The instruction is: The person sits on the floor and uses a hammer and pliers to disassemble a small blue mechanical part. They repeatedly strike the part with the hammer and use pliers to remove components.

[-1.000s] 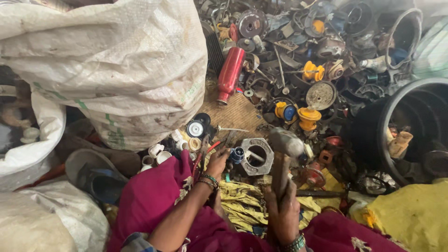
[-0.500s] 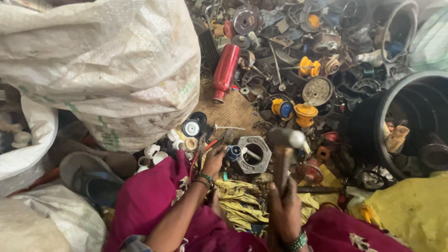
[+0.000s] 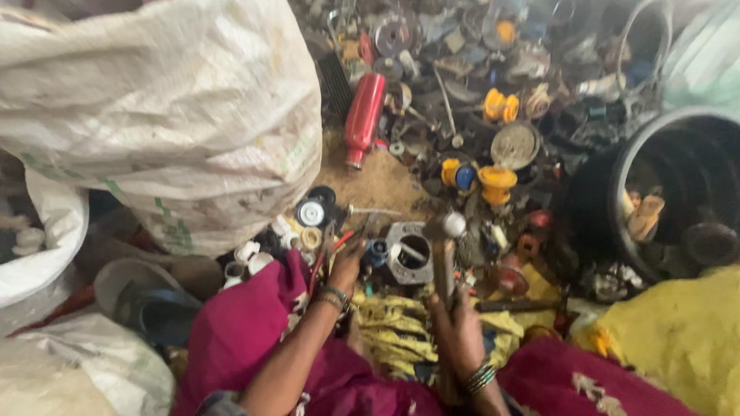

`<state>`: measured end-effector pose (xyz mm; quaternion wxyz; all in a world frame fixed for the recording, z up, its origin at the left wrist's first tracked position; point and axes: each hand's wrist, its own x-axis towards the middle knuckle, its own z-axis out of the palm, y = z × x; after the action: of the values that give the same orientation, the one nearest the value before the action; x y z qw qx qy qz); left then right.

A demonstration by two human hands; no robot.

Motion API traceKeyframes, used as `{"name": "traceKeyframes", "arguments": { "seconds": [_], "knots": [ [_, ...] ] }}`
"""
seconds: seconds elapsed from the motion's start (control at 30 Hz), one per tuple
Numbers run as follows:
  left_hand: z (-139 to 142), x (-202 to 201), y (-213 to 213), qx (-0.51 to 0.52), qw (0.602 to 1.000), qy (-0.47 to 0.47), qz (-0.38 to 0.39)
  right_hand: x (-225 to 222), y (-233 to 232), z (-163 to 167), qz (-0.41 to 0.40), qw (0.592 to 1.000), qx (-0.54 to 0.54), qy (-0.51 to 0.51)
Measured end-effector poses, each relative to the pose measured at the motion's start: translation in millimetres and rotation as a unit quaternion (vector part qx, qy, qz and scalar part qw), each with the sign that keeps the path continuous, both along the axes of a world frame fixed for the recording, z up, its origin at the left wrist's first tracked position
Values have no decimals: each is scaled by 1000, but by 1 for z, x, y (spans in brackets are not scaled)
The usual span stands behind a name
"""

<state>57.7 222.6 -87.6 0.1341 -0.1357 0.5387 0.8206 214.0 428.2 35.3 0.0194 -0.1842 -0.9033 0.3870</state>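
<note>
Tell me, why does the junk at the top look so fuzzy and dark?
In the head view, the scrap pile at the top is blurred and dim; the white sack catches more light; the hammer in the right hand looks smeared.

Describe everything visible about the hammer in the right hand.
The hammer has a long, brown, worn handle that looks wooden and a pale metal head, rounded at its right end. It stands nearly upright in the picture, head away from the person. The right hand grips the lower handle. The head sits at the right edge of a grey, square metal housing with a round opening, which the left hand steadies; whether head and housing touch cannot be told. The picture is slightly blurred.
</note>
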Motion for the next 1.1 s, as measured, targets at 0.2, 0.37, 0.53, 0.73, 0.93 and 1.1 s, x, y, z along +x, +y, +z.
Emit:
{"name": "traceKeyframes", "arguments": {
  "seconds": [0.2, 0.37, 0.53, 0.73, 0.93, 1.1],
  "knots": [
    [12, -1, 6, 16, 999, -42, 6, 5, -5, 26, 63, 968, 13, 241],
    [6, -3, 5, 10, 1000, -18, 2, -14, -14, -48, 90, 995, 36, -32],
    [3, 0, 1, -118, 992, 24, 37, -13, -3, -55, 0, 999, -46, -18],
    [13, -2, -1, -49, 995, -84, -5, -8, 2, 0, -33, 990, -97, 102],
    [28, -16, 1, -6, 998, 40, 41, -15, -11, -36, -85, 977, -194, 36],
    [21, -23, -2, -78, 993, 89, -6, -19, -2, -92, -42, 977, -205, 30]
  ]
}}
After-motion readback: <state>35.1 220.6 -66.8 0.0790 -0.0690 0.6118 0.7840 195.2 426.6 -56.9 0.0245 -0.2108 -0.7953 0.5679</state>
